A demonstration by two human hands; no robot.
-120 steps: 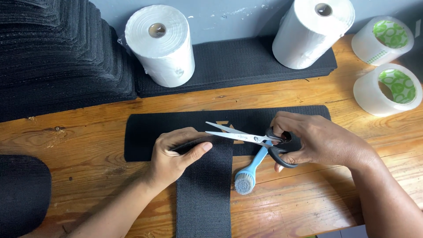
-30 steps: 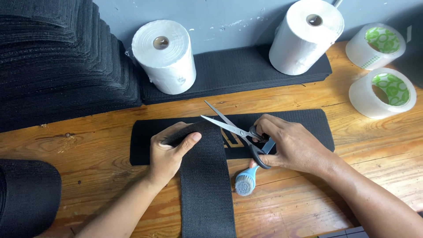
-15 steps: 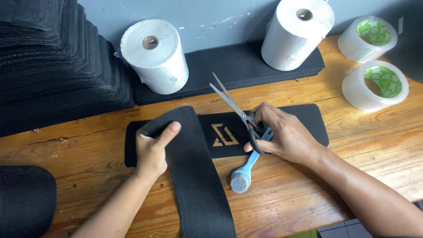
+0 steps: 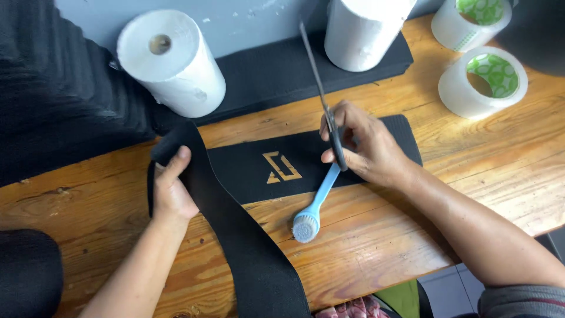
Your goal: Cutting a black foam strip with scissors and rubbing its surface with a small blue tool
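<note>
- The left hand (image 4: 172,191) lies flat on the end of a long black strip (image 4: 235,235), fingers together and thumb up along its folded top edge. It appears to be pinning the fabric to the wooden table (image 4: 365,247) so it cannot slide.
- From under that hand the strip runs down and to the right, off the near table edge, crossing over a second black piece (image 4: 259,171) that bears a gold angular mark (image 4: 281,167) — the mark lies between the two hands, uncovered.
- The right hand (image 4: 365,150) is curled around the handles of scissors (image 4: 323,100) with the blades closed and pointing away from the person, lifted clear of the fabric, likely kept ready rather than set down.
- A light-blue brush (image 4: 315,203) lies just below the right hand, bristles nearest the person — within easy reach.
- Beyond the hands stand two white paper rolls (image 4: 173,62); two clear tape rolls (image 4: 482,82) sit to the right of the right hand.
</note>
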